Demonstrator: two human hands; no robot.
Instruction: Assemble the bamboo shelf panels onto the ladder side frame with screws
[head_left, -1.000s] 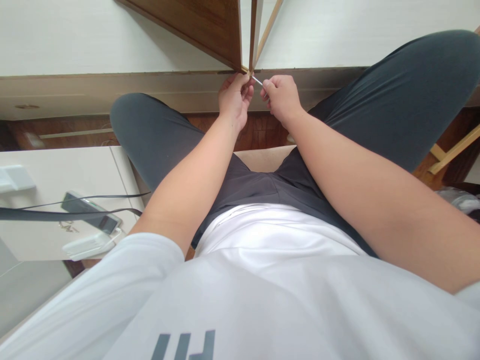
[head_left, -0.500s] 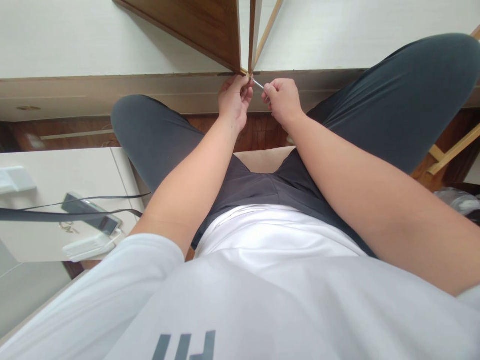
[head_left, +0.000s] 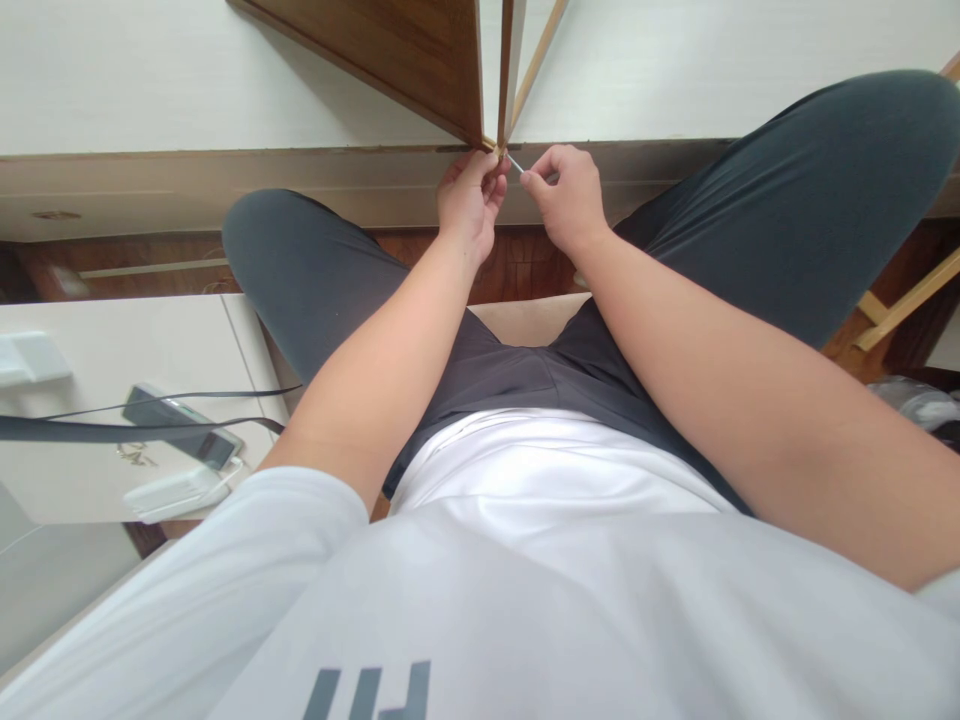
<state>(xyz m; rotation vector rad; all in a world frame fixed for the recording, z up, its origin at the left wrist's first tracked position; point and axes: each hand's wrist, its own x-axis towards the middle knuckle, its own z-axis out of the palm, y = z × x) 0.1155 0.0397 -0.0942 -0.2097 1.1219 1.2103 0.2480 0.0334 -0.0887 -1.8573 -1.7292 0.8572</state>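
A thin metal pin (head_left: 514, 163), perhaps a small key or screw, sits at the lower corner of the brown wooden panel (head_left: 420, 50). The right hand (head_left: 566, 195) pinches it between closed fingertips, angled into the joint. The left hand (head_left: 469, 195) curls shut around that corner, likely steadying it. A charger (head_left: 176, 490) lies on the white side table (head_left: 150, 345).
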